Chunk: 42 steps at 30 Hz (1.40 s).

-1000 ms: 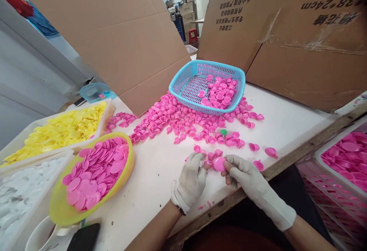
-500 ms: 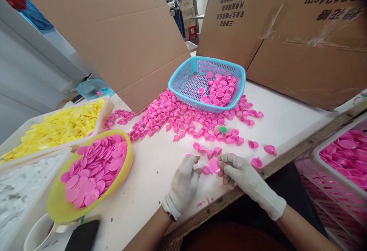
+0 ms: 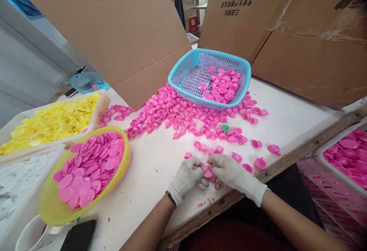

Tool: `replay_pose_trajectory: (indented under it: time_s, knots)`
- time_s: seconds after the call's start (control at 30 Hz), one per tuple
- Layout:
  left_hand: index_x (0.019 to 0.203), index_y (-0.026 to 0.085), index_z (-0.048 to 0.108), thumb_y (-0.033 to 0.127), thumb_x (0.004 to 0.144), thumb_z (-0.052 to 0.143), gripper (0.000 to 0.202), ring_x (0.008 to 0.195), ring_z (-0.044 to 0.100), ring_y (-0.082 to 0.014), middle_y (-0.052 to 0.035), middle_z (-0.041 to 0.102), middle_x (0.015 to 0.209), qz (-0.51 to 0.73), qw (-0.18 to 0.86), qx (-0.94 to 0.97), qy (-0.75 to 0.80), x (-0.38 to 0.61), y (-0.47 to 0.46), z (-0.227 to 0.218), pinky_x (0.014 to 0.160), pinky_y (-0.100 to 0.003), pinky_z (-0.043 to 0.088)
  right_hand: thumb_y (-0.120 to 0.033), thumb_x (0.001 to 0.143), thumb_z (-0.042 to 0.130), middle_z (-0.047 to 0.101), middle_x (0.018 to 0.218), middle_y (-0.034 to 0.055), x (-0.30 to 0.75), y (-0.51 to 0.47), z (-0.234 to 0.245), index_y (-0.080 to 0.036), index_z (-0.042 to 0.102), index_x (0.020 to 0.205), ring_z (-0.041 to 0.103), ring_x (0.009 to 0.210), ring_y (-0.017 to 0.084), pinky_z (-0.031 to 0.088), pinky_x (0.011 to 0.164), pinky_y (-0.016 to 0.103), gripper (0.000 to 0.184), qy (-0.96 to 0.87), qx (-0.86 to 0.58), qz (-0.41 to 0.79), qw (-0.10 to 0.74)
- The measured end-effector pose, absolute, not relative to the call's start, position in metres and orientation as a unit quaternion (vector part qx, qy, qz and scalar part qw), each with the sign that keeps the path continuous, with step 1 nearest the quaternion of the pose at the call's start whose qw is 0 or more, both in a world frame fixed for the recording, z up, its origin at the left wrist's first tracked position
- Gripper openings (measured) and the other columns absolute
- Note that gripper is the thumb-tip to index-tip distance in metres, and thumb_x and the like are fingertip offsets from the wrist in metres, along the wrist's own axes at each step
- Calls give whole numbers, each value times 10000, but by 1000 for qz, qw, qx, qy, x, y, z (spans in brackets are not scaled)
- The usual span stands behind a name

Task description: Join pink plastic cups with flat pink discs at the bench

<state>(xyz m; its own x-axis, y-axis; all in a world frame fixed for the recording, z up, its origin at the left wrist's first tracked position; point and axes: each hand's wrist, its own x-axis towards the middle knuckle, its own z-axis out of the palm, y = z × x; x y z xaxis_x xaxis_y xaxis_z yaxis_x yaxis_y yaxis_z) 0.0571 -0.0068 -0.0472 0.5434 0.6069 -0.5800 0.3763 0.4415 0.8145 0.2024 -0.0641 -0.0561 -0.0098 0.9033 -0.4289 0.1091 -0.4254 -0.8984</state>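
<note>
My gloved left hand and gloved right hand meet close above the table near its front edge. Between their bare fingertips is a small pink toy saucer, pinched from both sides. Whether a small cup sits with it is hidden by the fingers. Just beyond the hands lie loose pink toy cups, and a few pink pieces rest right of my right hand, including a cup with a wide rim.
A blue basket with pink cups stands on a heap of cups. To the left are a yellow bowl of pink saucers, trays of yellow pieces and white pieces, a mug and a phone. Cardboard boxes stand behind.
My hands have come together: the right has moved left with the saucer, and the left fingers now close on it too. The saucer has tilted. The view has shifted slightly.
</note>
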Motion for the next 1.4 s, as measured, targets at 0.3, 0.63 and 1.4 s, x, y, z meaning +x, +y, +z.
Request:
replay_pose_trajectory:
  time_s: [0.3,0.63,1.4]
  knots:
    - [789,174,424,346,775,607,251,428,565,-107,24,581,510,22,703,543,458,61,1,-38,440,-224,480,-128,801,425,527,538,-60,206,-59,-40,-207,440,775,558,392,99,389,353,163,85,-387,-633,627,237]
    - [761,176,440,289,769,598,195,413,528,-93,38,552,486,52,690,560,456,62,-5,-45,429,-201,442,-104,799,400,522,560,-57,202,-66,-41,-214,423,832,553,399,110,439,349,190,117,-362,-639,625,266]
    - [1049,209,585,100,777,615,295,974,563,-187,-74,549,1062,373,355,837,184,41,-17,-29,822,-328,500,-88,791,398,644,981,115,193,-90,-56,-162,527,1117,643,841,215,543,644,303,358,-700,-596,33,392]
